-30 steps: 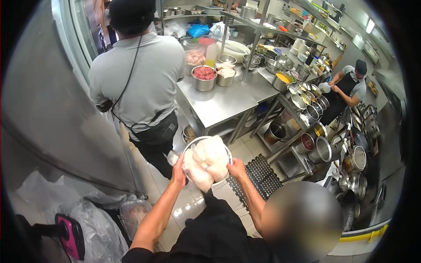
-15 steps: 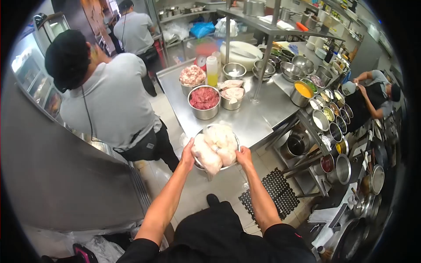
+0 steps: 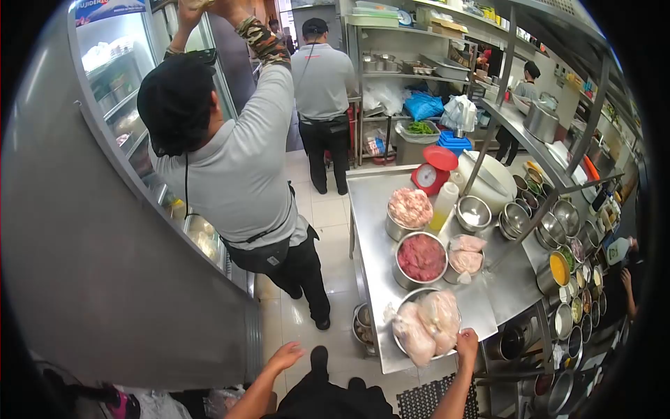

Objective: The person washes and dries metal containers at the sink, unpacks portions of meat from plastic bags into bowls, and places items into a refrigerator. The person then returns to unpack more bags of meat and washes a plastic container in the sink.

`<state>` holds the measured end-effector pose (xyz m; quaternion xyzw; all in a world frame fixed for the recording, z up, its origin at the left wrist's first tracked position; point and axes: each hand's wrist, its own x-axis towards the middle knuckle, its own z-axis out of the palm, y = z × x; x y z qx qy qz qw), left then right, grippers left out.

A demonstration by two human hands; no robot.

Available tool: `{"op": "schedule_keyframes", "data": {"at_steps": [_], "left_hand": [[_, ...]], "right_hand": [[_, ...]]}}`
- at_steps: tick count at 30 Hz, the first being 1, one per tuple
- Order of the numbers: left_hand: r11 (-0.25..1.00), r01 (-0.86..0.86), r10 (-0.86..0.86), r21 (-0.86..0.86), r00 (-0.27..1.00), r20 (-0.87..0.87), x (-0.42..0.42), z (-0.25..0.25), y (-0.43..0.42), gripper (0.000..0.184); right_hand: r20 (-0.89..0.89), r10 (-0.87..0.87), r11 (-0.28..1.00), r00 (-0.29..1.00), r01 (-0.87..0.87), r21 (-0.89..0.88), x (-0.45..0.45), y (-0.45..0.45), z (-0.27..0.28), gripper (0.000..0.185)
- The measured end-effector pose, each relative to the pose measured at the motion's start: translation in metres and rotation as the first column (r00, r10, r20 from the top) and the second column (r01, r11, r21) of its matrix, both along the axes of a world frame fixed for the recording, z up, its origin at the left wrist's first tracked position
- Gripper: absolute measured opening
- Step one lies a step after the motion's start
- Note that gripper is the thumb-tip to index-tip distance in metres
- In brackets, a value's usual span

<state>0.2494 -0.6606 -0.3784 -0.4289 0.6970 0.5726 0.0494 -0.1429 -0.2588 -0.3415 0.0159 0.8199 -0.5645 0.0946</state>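
A metal bowl (image 3: 410, 297) rests at the near end of the steel table, holding plastic bags of pale raw meat (image 3: 439, 318) that bulge over its rim. My right hand (image 3: 467, 343) is closed on the bowl's right rim. Away from the bowl, my left hand (image 3: 285, 357) hangs over the floor with its fingers stretched out, holding nothing. Just beyond the bowl stand a pot of dark red meat (image 3: 421, 257), a pot of pink ground meat (image 3: 410, 207) and a smaller container of pale meat (image 3: 465, 260).
The steel table (image 3: 373, 241) also carries a red scale (image 3: 427, 176), a squeeze bottle (image 3: 444, 205) and metal bowls (image 3: 474, 213). A co-worker (image 3: 234, 174) reaches up by the lit fridge at left; another person (image 3: 322, 91) stands farther back. A perforated black mat (image 3: 436, 399) lies on the floor.
The bowl of bagged meat, earlier held in both my hands, is now on the table. My left hand has let go and moved left. The nearer co-worker's arms have gone up.
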Motion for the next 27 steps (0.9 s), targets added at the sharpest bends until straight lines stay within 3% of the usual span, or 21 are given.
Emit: {"op": "schedule_keyframes", "data": {"at_steps": [4,5,6,7,8,9,13,15,17,19,22,24,26,27], "left_hand": [[0.949,-0.290,0.312,-0.120,0.920,0.237,0.053,0.037,-0.072,0.062],[0.950,-0.287,0.307,-0.120,0.925,0.223,0.057,0.040,-0.096,0.062],[0.937,-0.235,0.286,-0.258,0.941,0.180,0.062,0.044,-0.118,0.060],[0.900,-0.190,0.264,-0.393,0.954,0.141,0.065,0.047,-0.135,0.057],[0.896,-0.201,0.270,-0.395,0.954,0.127,0.059,0.061,-0.146,0.057],[0.849,-0.299,0.335,-0.436,0.942,0.006,0.052,0.078,-0.162,0.054],[0.581,-0.652,0.397,-0.487,0.750,-0.530,0.030,0.148,-0.220,0.045],[0.479,-0.758,0.330,-0.443,0.623,-0.709,0.023,0.197,-0.241,0.041],[0.397,-0.797,0.263,-0.455,0.574,-0.776,0.021,0.239,-0.257,0.038],[0.385,-0.823,0.242,-0.419,0.528,-0.814,0.016,0.270,-0.259,0.035],[0.425,-0.804,0.206,-0.415,0.533,-0.821,0.005,0.274,-0.250,0.031],[0.539,-0.739,0.216,-0.404,0.585,-0.781,-0.005,0.241,-0.240,0.030],[0.673,-0.533,0.228,-0.513,0.809,-0.542,-0.009,0.190,-0.221,0.031],[0.738,-0.386,0.141,-0.553,0.890,-0.434,-0.008,0.149,-0.214,0.035]], "right_hand": [[-0.125,-0.164,0.984,0.978,0.171,0.052,-0.001,-0.005,-0.028,0.007],[-0.204,-0.242,0.968,0.948,0.250,0.014,0.001,-0.007,-0.034,0.006],[-0.278,-0.315,0.947,0.908,0.319,-0.030,0.000,-0.016,-0.033,0.006],[-0.287,-0.314,0.948,0.905,0.316,-0.040,0.000,-0.021,-0.031,0.006],[-0.180,-0.370,0.929,0.911,0.359,-0.095,0.005,-0.023,-0.020,0.007],[-0.068,-0.414,0.904,0.908,0.402,-0.144,0.007,-0.028,-0.009,0.008],[-0.084,-0.409,0.910,0.909,0.398,-0.117,-0.006,-0.020,-0.032,0.005],[-0.120,-0.413,0.904,0.903,0.390,-0.177,-0.012,-0.013,-0.046,0.004],[-0.111,-0.423,0.898,0.899,0.400,-0.182,0.002,-0.025,-0.019,0.005],[-0.114,-0.423,0.901,0.899,0.404,-0.160,0.014,-0.035,0.001,0.004],[-0.112,-0.411,0.907,0.905,0.392,-0.155,0.007,-0.024,-0.025,0.004],[-0.111,-0.413,0.907,0.904,0.399,-0.133,0.013,-0.026,-0.017,0.004],[-0.112,-0.414,0.908,0.903,0.403,-0.112,0.018,-0.035,-0.001,0.004],[-0.135,-0.417,0.908,0.899,0.408,-0.094,0.017,-0.036,-0.001,0.004]]}}
